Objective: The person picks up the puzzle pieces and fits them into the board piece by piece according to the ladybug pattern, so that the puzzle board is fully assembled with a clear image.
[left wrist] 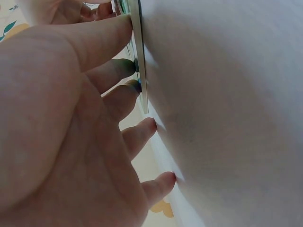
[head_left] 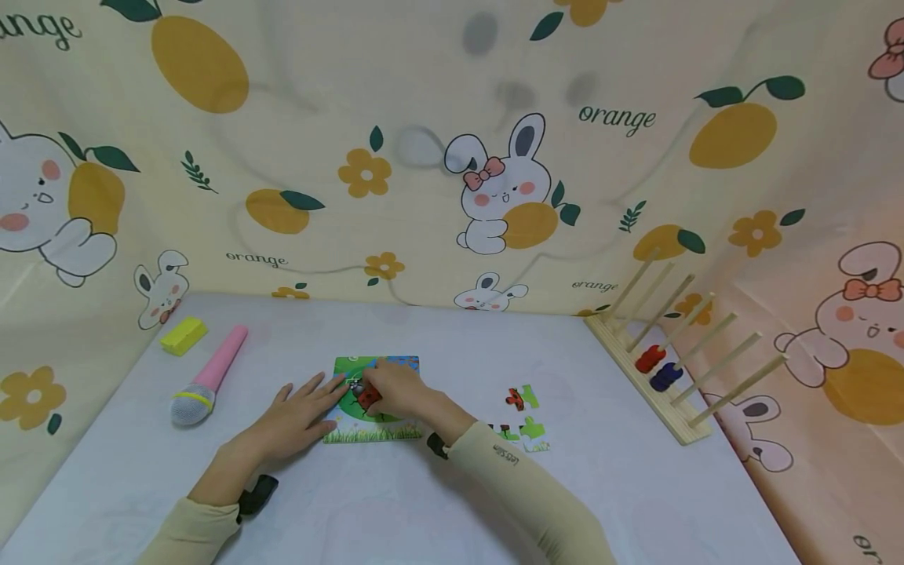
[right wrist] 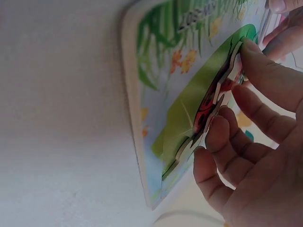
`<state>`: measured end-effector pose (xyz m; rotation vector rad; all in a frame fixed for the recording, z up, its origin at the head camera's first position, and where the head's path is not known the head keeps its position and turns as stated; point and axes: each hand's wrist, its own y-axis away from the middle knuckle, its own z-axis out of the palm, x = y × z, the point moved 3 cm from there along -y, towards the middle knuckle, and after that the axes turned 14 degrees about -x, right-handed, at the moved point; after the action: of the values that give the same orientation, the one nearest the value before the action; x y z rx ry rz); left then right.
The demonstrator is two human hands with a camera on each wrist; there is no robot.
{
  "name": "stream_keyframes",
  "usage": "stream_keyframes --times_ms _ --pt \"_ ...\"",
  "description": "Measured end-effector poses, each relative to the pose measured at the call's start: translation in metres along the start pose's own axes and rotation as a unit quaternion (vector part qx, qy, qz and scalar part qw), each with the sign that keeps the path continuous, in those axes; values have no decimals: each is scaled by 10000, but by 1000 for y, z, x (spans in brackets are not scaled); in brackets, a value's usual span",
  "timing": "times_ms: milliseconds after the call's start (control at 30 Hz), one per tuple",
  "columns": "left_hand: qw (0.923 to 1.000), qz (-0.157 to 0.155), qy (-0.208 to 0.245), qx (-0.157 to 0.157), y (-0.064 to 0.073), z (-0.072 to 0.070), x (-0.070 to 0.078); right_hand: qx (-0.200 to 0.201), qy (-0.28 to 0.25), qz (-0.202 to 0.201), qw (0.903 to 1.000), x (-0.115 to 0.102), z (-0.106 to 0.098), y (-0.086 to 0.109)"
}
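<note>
While the spread left hand [head_left: 293, 424] touches the puzzle [head_left: 374, 433], the right [head_left: 402, 390] pinches a piece [right wrist: 229, 83].

Softly lit head view, dimmer wrist views, tabletop [left wrist: 222, 94] under broad soft shadow (left wrist view)

You see a yellow block [head_left: 184, 336] near a pink toy microphone [head_left: 209, 378]; a wooden abacus [head_left: 644, 383] holds red beads [head_left: 650, 359] and blue beads [head_left: 666, 377].
</note>
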<state>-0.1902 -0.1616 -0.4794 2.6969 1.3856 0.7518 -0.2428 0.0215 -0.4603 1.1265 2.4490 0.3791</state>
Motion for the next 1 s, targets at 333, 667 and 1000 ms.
stream_keyframes --times_ms 333,667,1000 --pt "10000 14 -34 -20 -1 0 1 334 431 -251 9982 3 0 19" --pt "10000 -7 -5 1 0 0 1 -841 1457 108 9857 -2 22 41" --pt "10000 -42 17 -60 -1 1 -1 -950 1344 76 9863 -4 23 45"
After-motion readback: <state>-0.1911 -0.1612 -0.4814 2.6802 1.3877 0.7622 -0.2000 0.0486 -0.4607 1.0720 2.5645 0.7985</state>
